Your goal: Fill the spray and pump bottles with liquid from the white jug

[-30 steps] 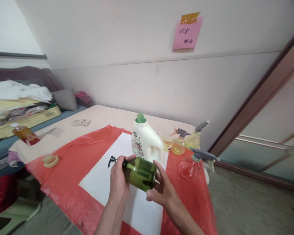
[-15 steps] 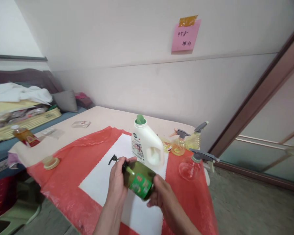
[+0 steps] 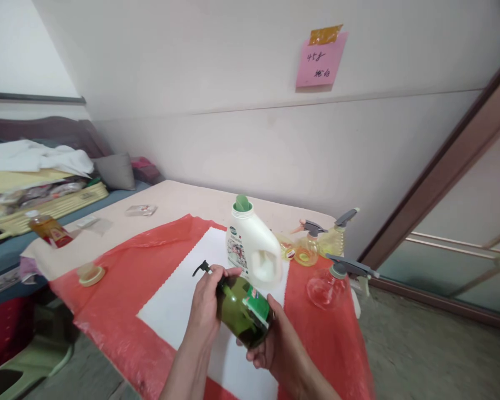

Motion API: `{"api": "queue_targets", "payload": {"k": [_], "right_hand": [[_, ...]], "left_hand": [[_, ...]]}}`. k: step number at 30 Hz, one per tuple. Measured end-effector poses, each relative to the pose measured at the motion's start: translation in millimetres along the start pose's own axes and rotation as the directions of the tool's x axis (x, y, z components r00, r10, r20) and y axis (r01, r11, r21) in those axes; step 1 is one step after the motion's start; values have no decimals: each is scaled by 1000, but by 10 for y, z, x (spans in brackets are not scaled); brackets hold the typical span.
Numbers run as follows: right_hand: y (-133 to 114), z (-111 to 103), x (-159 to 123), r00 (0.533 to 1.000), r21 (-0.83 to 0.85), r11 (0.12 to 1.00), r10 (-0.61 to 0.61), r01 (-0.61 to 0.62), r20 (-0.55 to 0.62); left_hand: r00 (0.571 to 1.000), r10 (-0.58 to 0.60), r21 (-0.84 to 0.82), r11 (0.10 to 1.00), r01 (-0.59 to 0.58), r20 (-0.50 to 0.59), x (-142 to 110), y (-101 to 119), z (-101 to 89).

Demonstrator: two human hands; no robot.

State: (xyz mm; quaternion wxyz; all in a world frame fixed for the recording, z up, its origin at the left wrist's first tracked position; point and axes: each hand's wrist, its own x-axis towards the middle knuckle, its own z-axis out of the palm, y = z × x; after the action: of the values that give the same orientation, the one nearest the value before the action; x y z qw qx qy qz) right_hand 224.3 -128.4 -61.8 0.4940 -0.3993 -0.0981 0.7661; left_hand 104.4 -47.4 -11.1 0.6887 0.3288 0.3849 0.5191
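A dark green pump bottle (image 3: 237, 308) with a black pump head and a bright green label lies tilted between my two hands, above a white sheet. My left hand (image 3: 208, 297) is closed around its neck end, just below the pump. Around the base, my right hand (image 3: 270, 341) has its fingers wrapped, thumb near the label. Right behind the bottle stands a large white detergent jug (image 3: 254, 244) with a green spout and a handle opening; its top is uncapped. The white sheet (image 3: 170, 311) lies on a red plastic cover (image 3: 120, 300).
Clear and yellowish spray bottles (image 3: 306, 250) stand at the right, with another clear spray bottle (image 3: 327, 289) nearer me. A cup-like cap (image 3: 90, 274) sits at the left. Farther left lies an amber bottle (image 3: 48, 228). A pink note (image 3: 321, 60) hangs on the wall.
The pump bottle has been turned about its length, so its label now faces up and to the right and shows less. My right hand has shifted its hold under the base.
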Motion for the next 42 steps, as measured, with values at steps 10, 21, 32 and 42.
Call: {"api": "queue_targets", "payload": {"k": [10, 21, 32, 42], "right_hand": [[223, 7, 87, 950, 100, 977, 156, -189, 271], [154, 26, -5, 932, 4, 934, -357, 358, 63], [28, 23, 45, 967, 152, 958, -251, 242, 48], [-58, -45, -17, 907, -317, 922, -314, 222, -279]], "left_hand": [[974, -37, -48, 998, 48, 222, 1, 162, -127], [991, -43, -60, 997, 50, 124, 19, 66, -76], [968, -148, 138, 983, 121, 203, -107, 23, -12], [766, 490, 680, 727, -97, -415, 437, 380, -713]]}}
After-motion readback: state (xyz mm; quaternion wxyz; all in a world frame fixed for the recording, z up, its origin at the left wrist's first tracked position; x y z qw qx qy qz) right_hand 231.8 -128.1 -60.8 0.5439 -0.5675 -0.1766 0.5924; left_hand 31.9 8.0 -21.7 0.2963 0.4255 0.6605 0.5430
